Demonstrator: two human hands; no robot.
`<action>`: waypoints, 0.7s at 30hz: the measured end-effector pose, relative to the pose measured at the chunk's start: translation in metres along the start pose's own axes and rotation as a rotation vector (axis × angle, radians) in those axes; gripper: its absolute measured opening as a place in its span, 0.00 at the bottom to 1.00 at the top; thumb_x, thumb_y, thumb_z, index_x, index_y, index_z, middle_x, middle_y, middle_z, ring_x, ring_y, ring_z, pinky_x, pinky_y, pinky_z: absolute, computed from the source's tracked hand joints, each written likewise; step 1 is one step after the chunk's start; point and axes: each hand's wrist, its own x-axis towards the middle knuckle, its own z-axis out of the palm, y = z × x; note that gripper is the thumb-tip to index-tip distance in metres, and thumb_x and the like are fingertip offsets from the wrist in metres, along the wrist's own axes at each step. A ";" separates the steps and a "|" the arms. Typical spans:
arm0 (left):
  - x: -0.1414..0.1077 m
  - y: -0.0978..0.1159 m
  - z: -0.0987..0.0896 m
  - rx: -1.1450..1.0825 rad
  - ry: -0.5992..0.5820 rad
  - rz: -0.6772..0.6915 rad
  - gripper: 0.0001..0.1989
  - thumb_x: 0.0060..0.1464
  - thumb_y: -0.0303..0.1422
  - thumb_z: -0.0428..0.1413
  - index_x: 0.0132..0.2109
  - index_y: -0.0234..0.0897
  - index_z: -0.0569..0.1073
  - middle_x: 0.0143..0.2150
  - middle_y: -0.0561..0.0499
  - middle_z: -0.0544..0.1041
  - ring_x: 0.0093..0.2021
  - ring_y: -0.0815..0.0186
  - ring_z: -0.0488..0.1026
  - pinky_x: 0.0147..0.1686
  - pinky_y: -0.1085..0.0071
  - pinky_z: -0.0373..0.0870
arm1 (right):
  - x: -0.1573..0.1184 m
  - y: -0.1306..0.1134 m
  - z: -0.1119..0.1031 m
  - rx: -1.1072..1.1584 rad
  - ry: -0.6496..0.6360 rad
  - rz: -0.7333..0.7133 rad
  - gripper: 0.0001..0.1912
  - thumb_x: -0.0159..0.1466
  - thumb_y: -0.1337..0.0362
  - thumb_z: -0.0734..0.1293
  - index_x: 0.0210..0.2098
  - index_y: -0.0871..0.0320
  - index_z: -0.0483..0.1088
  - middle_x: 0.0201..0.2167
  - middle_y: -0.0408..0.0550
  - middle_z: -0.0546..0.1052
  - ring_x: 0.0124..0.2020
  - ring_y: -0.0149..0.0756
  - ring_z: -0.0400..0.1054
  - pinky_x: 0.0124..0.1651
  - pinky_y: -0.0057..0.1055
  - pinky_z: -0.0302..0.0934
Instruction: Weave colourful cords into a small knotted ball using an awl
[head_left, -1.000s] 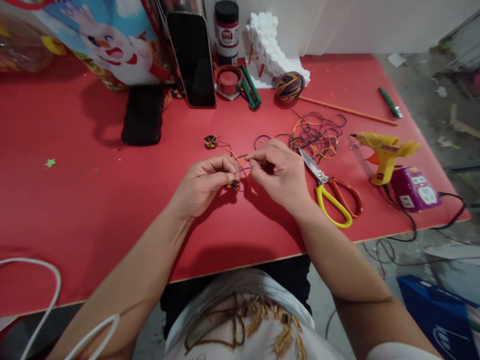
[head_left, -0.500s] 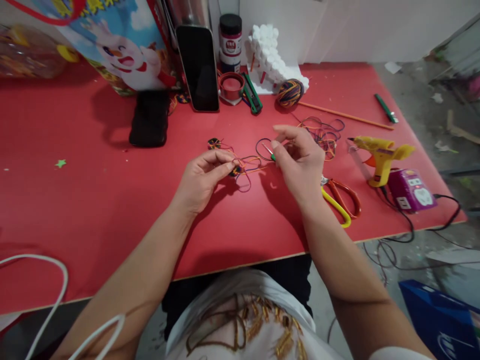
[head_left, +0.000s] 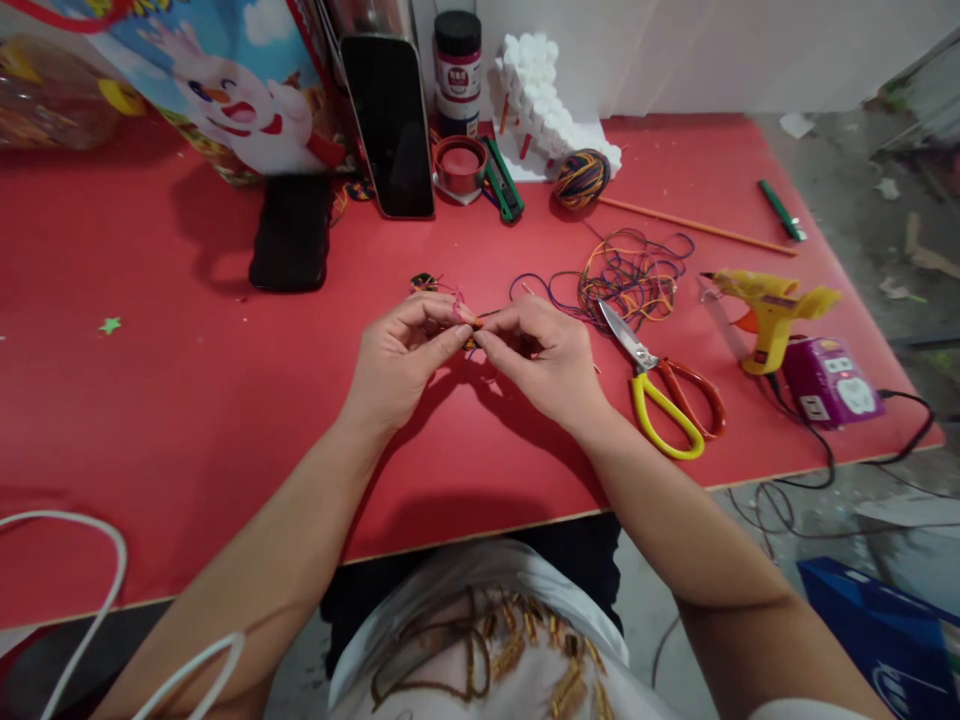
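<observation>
My left hand [head_left: 397,355] pinches a small dark, multicoloured yarn piece [head_left: 471,342] between thumb and fingers. The fingertips of my right hand [head_left: 544,355] meet the left ones, closed on the yarn at the same spot. Fingers cover most of the piece; pink and orange strands poke out above it. A thin light tip [head_left: 528,289] shows just above my right hand, perhaps the crochet hook, whose handle is hidden. Loose yarn [head_left: 634,275] lies tangled to the right, near the scissors [head_left: 660,385]. Another small yarn piece [head_left: 424,283] rests behind my left hand.
On the red table [head_left: 187,430] stand an upright phone [head_left: 388,130], a black case [head_left: 291,235], a green cutter [head_left: 502,180], a yarn ball [head_left: 582,180] and an orange stick [head_left: 697,225]. A yellow glue gun [head_left: 776,305] sits at the right by a purple box [head_left: 832,380].
My right hand has moved left and down from beside the tangled yarn to meet my left hand at the yarn piece. The scissors and tangle are now uncovered. The hook's green part no longer shows.
</observation>
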 end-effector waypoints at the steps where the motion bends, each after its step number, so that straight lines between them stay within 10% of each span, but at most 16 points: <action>1: 0.000 0.000 0.000 -0.011 0.010 -0.017 0.06 0.55 0.33 0.73 0.39 0.43 0.85 0.44 0.49 0.81 0.47 0.63 0.77 0.54 0.64 0.76 | 0.000 -0.001 0.000 0.006 0.002 0.004 0.04 0.69 0.66 0.72 0.36 0.57 0.78 0.32 0.43 0.77 0.28 0.28 0.66 0.31 0.29 0.61; 21: -0.001 0.000 0.001 -0.040 0.026 0.025 0.04 0.57 0.32 0.71 0.39 0.44 0.84 0.45 0.49 0.81 0.51 0.62 0.77 0.57 0.64 0.74 | -0.002 0.000 0.001 -0.012 -0.019 0.022 0.05 0.66 0.68 0.70 0.41 0.56 0.73 0.32 0.39 0.73 0.25 0.26 0.62 0.30 0.28 0.59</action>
